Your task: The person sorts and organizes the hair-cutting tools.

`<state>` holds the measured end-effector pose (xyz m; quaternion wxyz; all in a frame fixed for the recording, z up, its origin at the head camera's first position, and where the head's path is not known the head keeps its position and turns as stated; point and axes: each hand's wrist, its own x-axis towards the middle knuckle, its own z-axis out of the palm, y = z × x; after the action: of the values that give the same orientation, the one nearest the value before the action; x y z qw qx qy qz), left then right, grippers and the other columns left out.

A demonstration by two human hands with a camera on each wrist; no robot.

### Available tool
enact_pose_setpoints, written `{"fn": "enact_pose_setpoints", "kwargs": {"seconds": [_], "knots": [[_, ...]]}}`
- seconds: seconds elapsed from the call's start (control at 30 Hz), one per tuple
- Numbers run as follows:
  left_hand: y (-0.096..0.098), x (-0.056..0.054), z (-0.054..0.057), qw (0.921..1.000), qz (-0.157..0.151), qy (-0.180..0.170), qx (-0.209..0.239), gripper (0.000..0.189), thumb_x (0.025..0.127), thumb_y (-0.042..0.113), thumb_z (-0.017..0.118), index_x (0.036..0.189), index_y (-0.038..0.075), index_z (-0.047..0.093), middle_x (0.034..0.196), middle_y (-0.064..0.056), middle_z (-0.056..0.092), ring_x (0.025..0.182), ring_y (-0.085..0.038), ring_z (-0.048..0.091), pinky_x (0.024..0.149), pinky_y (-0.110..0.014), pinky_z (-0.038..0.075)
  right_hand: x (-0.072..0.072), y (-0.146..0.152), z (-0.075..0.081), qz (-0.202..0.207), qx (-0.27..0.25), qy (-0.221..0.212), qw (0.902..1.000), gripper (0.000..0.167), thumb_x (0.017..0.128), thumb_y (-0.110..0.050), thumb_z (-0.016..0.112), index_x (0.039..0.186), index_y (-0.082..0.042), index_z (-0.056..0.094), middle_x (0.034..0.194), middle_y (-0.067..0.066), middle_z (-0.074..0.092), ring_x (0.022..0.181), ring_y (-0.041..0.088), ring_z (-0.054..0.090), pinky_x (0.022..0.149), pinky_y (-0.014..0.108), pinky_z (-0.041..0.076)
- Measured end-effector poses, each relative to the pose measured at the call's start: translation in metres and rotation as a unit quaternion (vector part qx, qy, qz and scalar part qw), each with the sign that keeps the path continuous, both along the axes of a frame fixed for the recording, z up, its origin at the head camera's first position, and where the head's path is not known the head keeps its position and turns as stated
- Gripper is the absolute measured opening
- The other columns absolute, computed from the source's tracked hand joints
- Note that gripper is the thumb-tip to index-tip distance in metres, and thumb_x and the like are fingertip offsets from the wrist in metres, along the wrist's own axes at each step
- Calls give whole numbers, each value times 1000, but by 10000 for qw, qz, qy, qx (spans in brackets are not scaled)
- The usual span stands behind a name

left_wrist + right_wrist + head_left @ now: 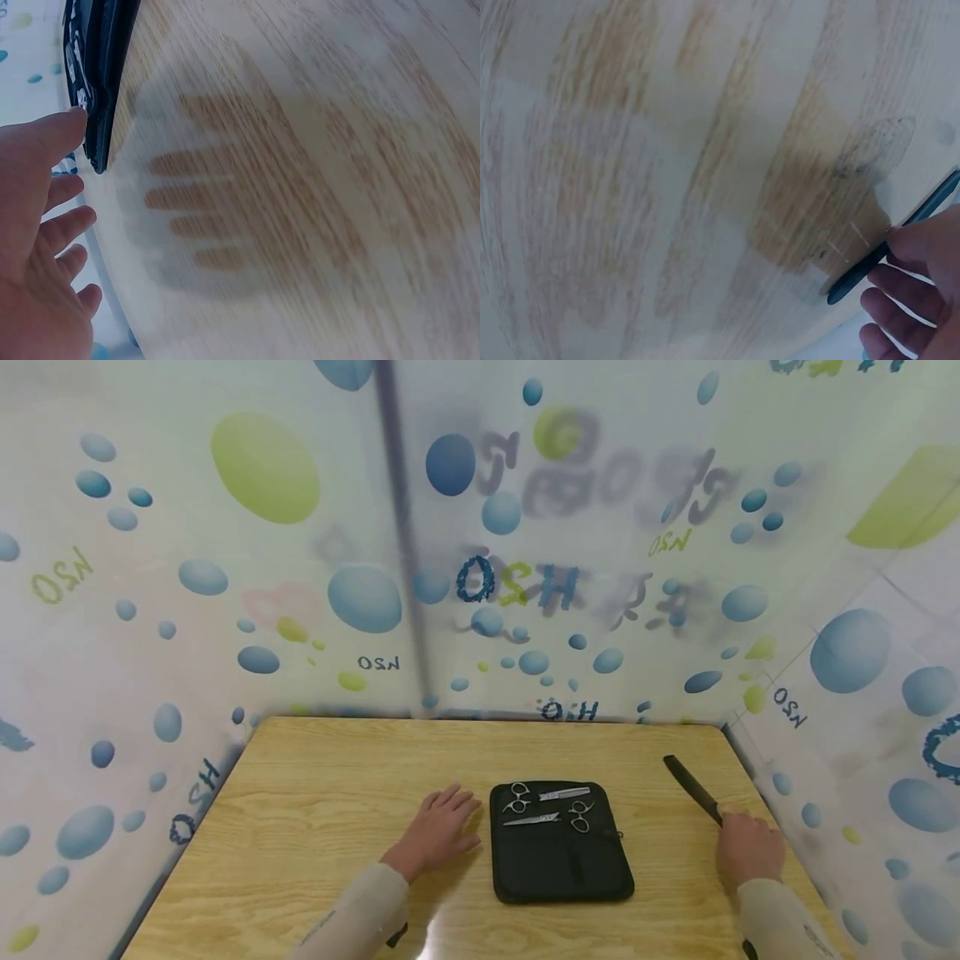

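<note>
A black case (555, 867) lies opened flat near the middle of the wooden table. Two pairs of silver scissors sit in its upper half: the upper pair (566, 793) with its finger rings on the left, the lower pair (531, 820) with its rings on the right. Just left of the case is my left hand (438, 828), empty, fingers extended over the table; in the left wrist view its thumb (56, 135) overlaps the case edge. Near the table's right edge, my right hand (752, 847) pinches a black comb (692, 787) by one end, its other end pointing away to the left.
The light wood table (322, 777) narrows toward its far edge. Patterned fabric walls (285, 568) with blue and green dots stand right behind it and along both sides.
</note>
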<state>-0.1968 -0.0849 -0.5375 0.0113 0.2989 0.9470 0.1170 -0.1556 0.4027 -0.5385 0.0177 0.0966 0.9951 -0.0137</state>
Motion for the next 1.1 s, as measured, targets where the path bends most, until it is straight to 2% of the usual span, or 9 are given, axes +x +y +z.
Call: {"fn": "enact_pose_setpoints", "kwargs": {"seconds": [0.07, 0.43, 0.77, 1.1], "knots": [[1, 0, 0, 10000, -3, -6, 38, 54, 92, 41, 64, 137, 12, 53, 144, -10, 52, 141, -34, 39, 112, -55, 33, 0, 0, -1, -3, 66, -50, 10000, 18, 91, -3, 54, 98, 9, 66, 92, 30, 65, 83, 47, 60, 74, 61, 46], [6, 2, -4, 9999, 9, 124, 85, 51, 93, 40, 62, 136, 13, 54, 143, -8, 53, 139, -32, 41, 110, -52, 36, 5, -2, -7, 229, 146, 326, 9991, 25, 90, 1, 55, 112, 8, 66, 97, 32, 65, 84, 49, 60, 72, 62, 46], [9, 2, -2, 9998, 15, 201, 24, 52, 94, 41, 61, 137, 12, 54, 143, -8, 53, 139, -31, 42, 110, -50, 36, 2, -4, -5, 229, -151, 482, 9985, 17, 89, -2, 56, 98, 5, 68, 88, 30, 67, 76, 46, 61, 67, 62, 47], [10, 2, -2, 9996, 73, 252, -36, 53, 94, 42, 61, 137, 13, 53, 143, -7, 52, 139, -30, 42, 110, -51, 37, -6, -4, -3, 62, -881, 308, 9956, 21, 87, -5, 53, 98, 2, 69, 90, 27, 69, 73, 41, 64, 58, 52, 48]]}}
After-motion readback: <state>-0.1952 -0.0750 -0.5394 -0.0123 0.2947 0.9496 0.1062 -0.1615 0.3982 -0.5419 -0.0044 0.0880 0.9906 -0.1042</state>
